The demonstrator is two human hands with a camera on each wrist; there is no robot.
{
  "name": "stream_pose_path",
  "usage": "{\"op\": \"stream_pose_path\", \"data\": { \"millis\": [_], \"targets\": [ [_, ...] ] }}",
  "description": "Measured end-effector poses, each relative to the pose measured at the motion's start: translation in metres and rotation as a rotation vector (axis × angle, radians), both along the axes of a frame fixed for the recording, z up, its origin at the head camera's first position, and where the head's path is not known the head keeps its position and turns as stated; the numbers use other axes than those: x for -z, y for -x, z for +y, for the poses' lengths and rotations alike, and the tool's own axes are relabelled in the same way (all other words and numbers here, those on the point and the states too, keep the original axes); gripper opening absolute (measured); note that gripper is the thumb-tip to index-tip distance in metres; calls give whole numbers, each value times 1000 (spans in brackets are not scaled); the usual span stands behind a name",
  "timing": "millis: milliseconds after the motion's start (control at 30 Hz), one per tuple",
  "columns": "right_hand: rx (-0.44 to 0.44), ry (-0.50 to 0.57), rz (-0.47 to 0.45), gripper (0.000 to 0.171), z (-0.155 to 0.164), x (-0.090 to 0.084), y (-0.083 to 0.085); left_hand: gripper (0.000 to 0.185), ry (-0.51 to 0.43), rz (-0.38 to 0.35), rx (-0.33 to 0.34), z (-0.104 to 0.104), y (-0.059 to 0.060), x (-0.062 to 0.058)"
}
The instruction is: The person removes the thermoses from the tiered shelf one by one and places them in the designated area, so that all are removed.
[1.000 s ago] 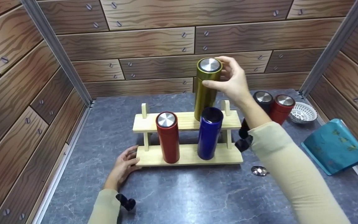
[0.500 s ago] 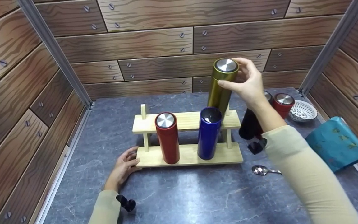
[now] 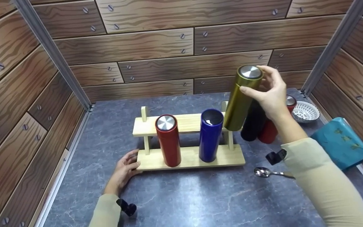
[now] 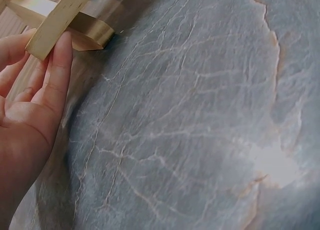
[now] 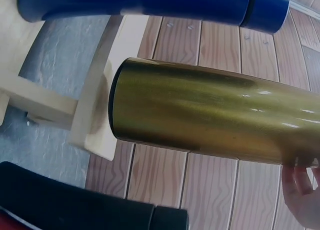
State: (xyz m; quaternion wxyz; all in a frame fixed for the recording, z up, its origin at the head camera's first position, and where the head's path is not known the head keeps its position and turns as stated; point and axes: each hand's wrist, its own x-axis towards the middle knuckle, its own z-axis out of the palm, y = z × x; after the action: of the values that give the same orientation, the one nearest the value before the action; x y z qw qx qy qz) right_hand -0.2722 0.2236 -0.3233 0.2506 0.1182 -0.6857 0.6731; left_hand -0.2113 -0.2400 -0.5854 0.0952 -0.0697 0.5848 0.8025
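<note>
My right hand (image 3: pixel 271 93) grips a gold thermos flask (image 3: pixel 243 101) near its silver lid, thumb in front and fingers behind. The flask tilts slightly and overlaps the right end of the two-tier wooden rack (image 3: pixel 187 157) in the head view. In the right wrist view the gold flask (image 5: pixel 210 115) shows its dark base beside the upper shelf. My left hand (image 3: pixel 124 170) pinches the left end of the lower shelf, whose edge (image 4: pixel 47 32) sits between thumb and fingers. On that shelf stand a red flask (image 3: pixel 169 142) and a blue flask (image 3: pixel 210 138).
Right of the rack stand a black flask (image 3: pixel 252 126) and another red flask (image 3: pixel 267 132), partly behind my right hand. Beyond are a white woven basket (image 3: pixel 306 112) and a teal bag (image 3: pixel 342 143). A spoon (image 3: pixel 263 172) lies on the grey marbled table (image 3: pixel 181 198).
My right hand has carried the gold flask rightward from over the upper shelf to its right end, and it has tilted. The left hand stays on the rack. More of the spoon shows.
</note>
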Motion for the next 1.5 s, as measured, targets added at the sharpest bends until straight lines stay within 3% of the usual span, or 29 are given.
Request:
{"op": "stream_pose_path", "data": {
  "millis": [1233, 1500],
  "targets": [
    [45, 265, 59, 67, 99, 0, -43, 61, -50, 18, 7, -4, 0, 6],
    [134, 216, 40, 67, 122, 6, -48, 61, -57, 20, 11, -4, 0, 6]
  ]
}}
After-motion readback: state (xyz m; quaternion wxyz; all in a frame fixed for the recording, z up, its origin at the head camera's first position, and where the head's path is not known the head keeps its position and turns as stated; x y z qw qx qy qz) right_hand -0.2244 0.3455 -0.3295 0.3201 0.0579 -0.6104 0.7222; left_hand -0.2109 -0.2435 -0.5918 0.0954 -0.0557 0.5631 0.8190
